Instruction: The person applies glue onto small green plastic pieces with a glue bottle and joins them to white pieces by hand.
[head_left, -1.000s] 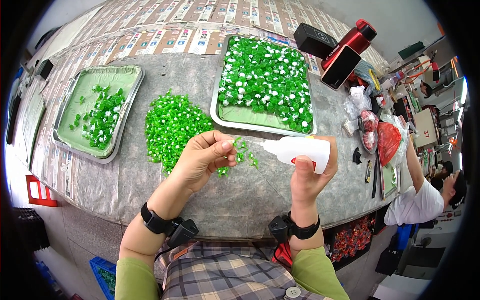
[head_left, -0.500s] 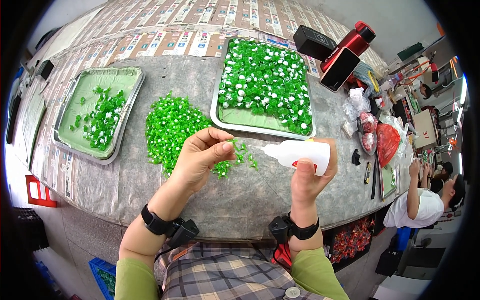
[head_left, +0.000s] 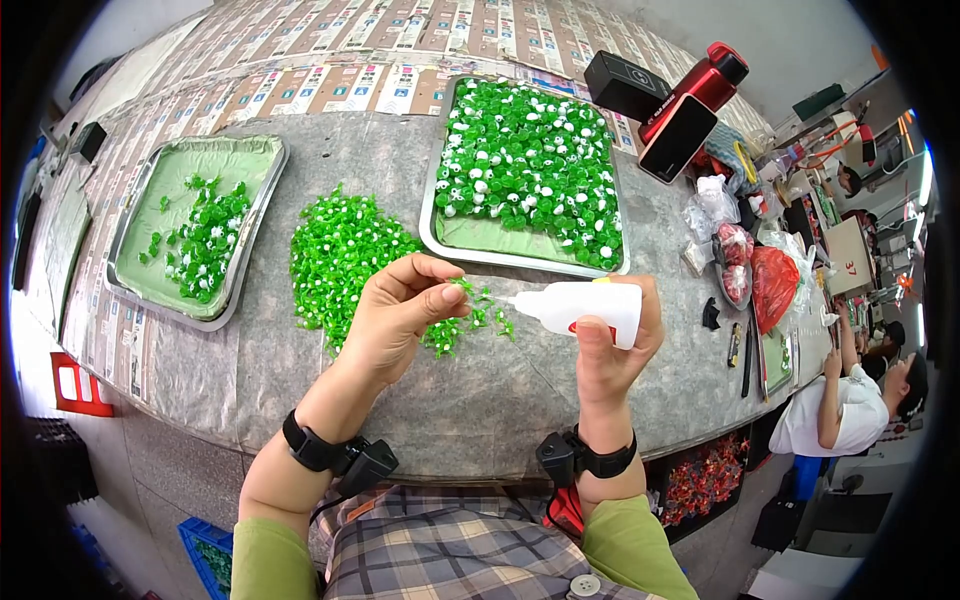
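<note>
My left hand [head_left: 395, 320] pinches a small green plastic piece [head_left: 461, 286] between thumb and forefinger; the fingers partly cover it. In my right hand [head_left: 612, 370] lies a white squeeze bottle [head_left: 585, 306], tilted on its side. Its thin nozzle points left and reaches close to the green piece; whether they touch, I cannot tell. Below the nozzle a few loose green pieces [head_left: 441, 340] are scattered on the grey table cover [head_left: 480, 400]. Just beyond my left hand is a heap of small green pieces with white spots [head_left: 345, 250].
A metal tray [head_left: 432, 235] packed with green and white pieces stands beyond my hands. Another tray [head_left: 272, 195], partly filled, is at left. A phone [head_left: 678, 138], red flask [head_left: 712, 75], black box [head_left: 625, 85] and bags [head_left: 773, 285] crowd the right. A co-worker [head_left: 840, 410] sits far right.
My right hand has brought the bottle slightly left, so its nozzle is nearer the green piece. My left hand has barely moved. The co-worker's arms have shifted.
</note>
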